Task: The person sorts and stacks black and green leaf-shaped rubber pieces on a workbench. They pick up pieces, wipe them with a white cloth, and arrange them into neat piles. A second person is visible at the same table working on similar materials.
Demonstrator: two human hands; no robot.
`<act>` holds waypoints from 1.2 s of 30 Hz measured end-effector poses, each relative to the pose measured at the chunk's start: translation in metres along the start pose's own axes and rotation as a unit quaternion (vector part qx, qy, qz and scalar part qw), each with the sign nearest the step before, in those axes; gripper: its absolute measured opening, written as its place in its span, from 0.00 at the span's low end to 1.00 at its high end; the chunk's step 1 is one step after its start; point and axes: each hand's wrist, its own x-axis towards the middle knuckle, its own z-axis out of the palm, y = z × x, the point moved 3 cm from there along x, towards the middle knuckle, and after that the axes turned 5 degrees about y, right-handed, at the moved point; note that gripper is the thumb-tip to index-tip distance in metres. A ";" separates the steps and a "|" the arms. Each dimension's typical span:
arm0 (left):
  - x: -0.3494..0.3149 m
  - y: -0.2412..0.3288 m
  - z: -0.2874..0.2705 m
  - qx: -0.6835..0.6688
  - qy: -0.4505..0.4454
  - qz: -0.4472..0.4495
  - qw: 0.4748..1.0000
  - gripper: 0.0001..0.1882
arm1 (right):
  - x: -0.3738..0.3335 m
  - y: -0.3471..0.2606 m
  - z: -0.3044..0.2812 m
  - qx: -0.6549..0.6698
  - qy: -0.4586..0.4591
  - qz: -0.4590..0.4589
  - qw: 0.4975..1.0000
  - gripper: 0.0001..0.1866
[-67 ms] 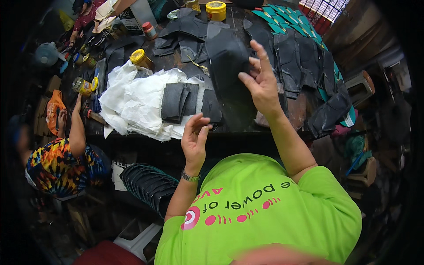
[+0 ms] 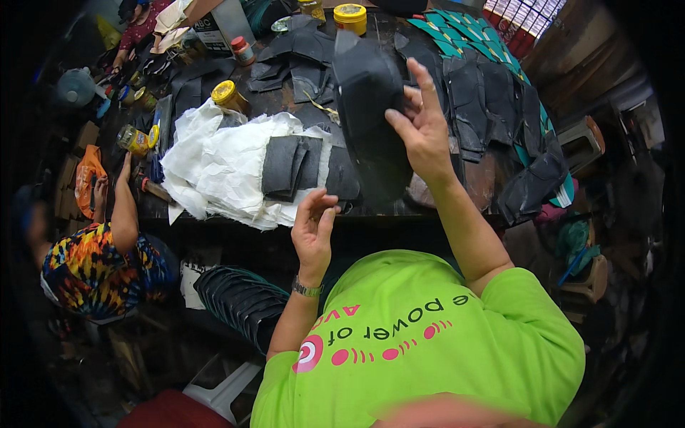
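Note:
My right hand [image 2: 422, 132] is raised over the table's front part, its thumb against the edge of a long, curved black panel [image 2: 367, 100]. The index finger points up, and some of the other fingers are hidden. The panel stands nearly upright, its lower end blurred and dark. Lower and to the left, my left hand [image 2: 314, 227] hovers at the table's front edge with loosely bent fingers apart and nothing visible in them. Just beyond it lie black rectangular pieces [image 2: 291, 167], several of them on crumpled white cloth [image 2: 214, 167].
More black panels [image 2: 471, 107] cover the table's right side, with green pieces [image 2: 457, 32] behind. Yellow-lidded jars [image 2: 349, 19] stand at the back and left. At left, a co-worker in a bright patterned shirt [image 2: 100, 267] reaches to the table. A row of dark pieces [image 2: 239, 296] sits below.
The black panel in my right hand has tilted slightly and its top edge has risen a little. My left hand has sunk slightly, its fingers still loosely bent.

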 end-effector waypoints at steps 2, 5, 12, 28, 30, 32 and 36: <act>-0.005 -0.004 -0.009 0.013 0.009 -0.013 1.000 0.17 | 0.026 0.005 0.016 0.029 0.016 -0.039 0.999 0.41; -0.016 -0.009 -0.019 0.003 0.023 -0.045 0.999 0.15 | 0.079 0.033 0.053 0.022 0.048 -0.122 0.991 0.40; -0.037 0.003 -0.034 0.065 -0.002 -0.090 0.994 0.11 | 0.178 0.146 0.148 -0.131 0.194 -0.143 0.962 0.40; -0.026 0.021 -0.035 0.093 -0.089 -0.101 0.986 0.10 | 0.139 0.093 0.075 -0.331 -0.043 0.038 0.942 0.45; -0.032 0.019 -0.036 0.090 -0.067 -0.119 0.987 0.09 | 0.113 0.063 0.016 -0.271 -0.015 0.066 0.960 0.49; -0.035 0.017 -0.038 0.078 -0.047 -0.132 0.987 0.08 | 0.084 0.042 -0.040 -0.309 0.033 0.159 0.937 0.45; -0.034 0.014 -0.032 0.090 -0.090 -0.066 0.990 0.08 | 0.024 0.027 -0.098 -0.376 0.041 0.167 0.911 0.53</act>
